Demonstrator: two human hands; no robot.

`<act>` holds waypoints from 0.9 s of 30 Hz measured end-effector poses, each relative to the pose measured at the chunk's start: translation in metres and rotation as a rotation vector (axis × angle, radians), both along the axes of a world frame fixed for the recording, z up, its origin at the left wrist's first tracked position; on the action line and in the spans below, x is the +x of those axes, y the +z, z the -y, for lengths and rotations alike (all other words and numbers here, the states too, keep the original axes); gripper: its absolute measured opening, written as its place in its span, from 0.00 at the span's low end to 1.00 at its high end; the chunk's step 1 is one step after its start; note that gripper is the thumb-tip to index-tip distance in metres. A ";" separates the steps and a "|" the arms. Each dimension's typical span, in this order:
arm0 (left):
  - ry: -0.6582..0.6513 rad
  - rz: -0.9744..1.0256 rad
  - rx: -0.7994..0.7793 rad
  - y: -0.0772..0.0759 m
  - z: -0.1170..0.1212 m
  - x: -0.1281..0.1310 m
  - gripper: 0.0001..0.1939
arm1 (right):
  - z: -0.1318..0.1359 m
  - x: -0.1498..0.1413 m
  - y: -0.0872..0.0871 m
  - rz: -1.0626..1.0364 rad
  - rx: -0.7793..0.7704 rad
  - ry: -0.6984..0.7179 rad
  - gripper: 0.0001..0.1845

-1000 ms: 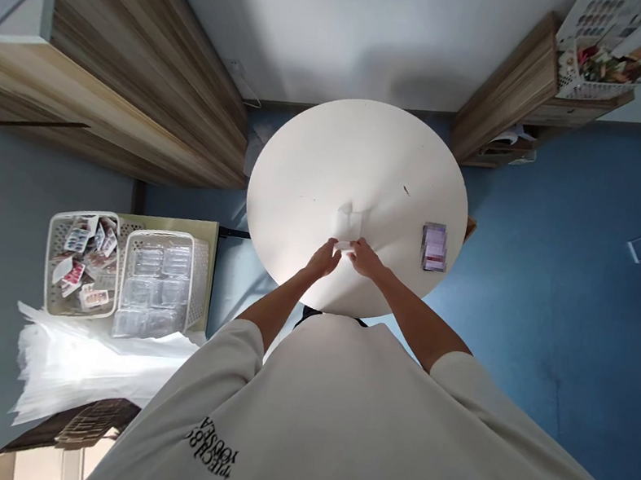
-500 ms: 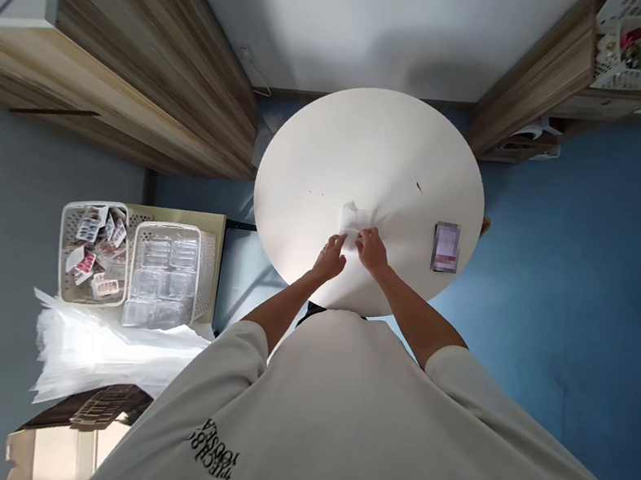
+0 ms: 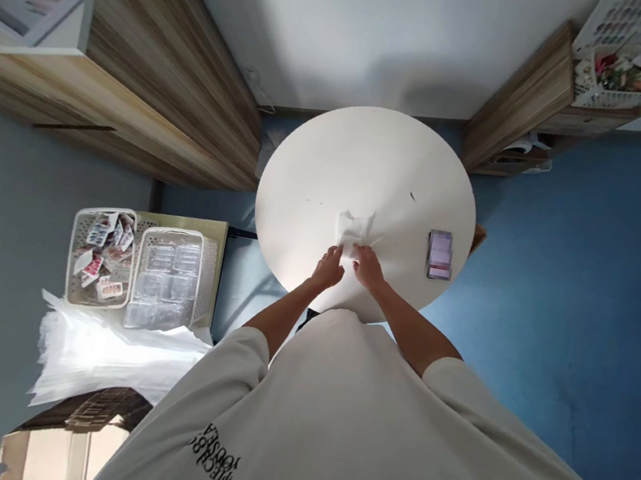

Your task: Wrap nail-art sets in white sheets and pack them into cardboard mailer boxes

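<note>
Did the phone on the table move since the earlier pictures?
No, the phone lies in the same spot near the right edge of the table.

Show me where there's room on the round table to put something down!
The round table is bare beyond the white piece, except small dark marks, and between the right hand and the phone. It's crowded near the table's middle, where the left hand joins the right on the white piece.
</note>
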State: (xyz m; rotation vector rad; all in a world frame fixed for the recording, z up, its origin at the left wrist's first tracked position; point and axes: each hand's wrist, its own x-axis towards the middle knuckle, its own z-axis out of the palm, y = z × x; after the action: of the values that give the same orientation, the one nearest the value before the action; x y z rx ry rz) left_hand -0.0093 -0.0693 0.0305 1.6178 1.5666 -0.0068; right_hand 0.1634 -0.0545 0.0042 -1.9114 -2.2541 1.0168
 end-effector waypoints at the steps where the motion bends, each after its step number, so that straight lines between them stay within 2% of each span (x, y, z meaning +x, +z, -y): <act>1: 0.003 -0.008 -0.003 0.003 0.002 0.001 0.41 | 0.000 0.000 0.001 -0.026 -0.001 -0.006 0.35; 9: 0.056 -0.070 0.013 0.022 0.023 0.000 0.36 | -0.005 0.007 0.001 -0.107 0.044 0.029 0.31; 14: 0.065 -0.085 0.037 0.024 0.027 -0.008 0.36 | -0.012 0.003 -0.003 -0.071 0.065 0.042 0.27; 20: 0.039 -0.080 0.059 0.017 0.015 -0.027 0.36 | -0.024 -0.019 -0.005 -0.089 0.072 0.004 0.27; 27: 0.003 -0.066 0.058 0.018 -0.016 -0.067 0.37 | -0.044 -0.072 -0.002 -0.114 0.034 -0.053 0.28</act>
State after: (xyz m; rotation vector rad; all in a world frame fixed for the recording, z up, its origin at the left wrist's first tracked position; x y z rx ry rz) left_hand -0.0760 -0.0535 0.0482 1.6754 1.6331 -0.0132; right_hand 0.0918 -0.0106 0.0018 -1.8394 -2.1338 1.0454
